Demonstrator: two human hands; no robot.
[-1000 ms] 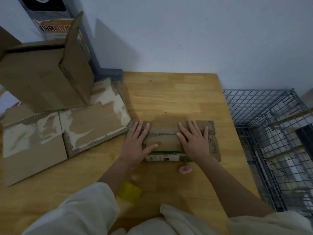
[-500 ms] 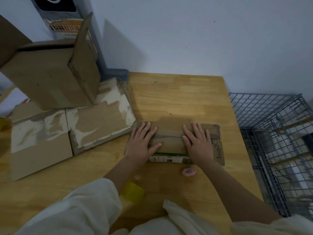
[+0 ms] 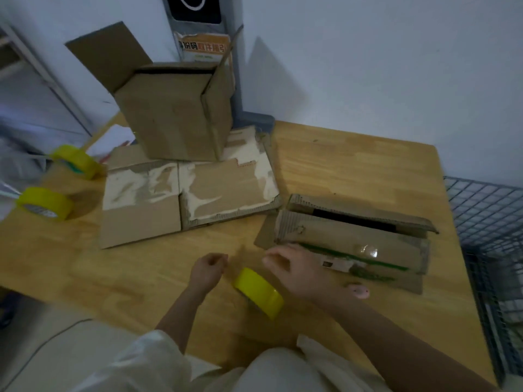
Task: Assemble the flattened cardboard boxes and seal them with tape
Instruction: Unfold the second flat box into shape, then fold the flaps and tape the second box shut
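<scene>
A small brown cardboard box [image 3: 353, 244] lies on the wooden table [image 3: 353, 165] at the right, its top flaps sprung apart over a dark gap. A yellow tape roll [image 3: 259, 292] stands on the table near the front edge. My left hand [image 3: 208, 270] hovers just left of the roll, fingers loosely curled, holding nothing. Just above and right of the roll is my right hand [image 3: 297, 268], also loosely curled and empty, near the box's left end. Both hands are blurred.
A taller open box [image 3: 175, 114] stands on flattened cardboard boxes [image 3: 186, 199] at the back left. Two more yellow tape rolls [image 3: 45, 203] [image 3: 76, 162] sit at the far left. A small pink object [image 3: 359, 290] lies by my right wrist. A wire cage [image 3: 486, 207] borders the table's right side.
Both hands have lifted off the small box and pulled back toward the tape roll. The box flaps have sprung open. The view has swung left and pulled back.
</scene>
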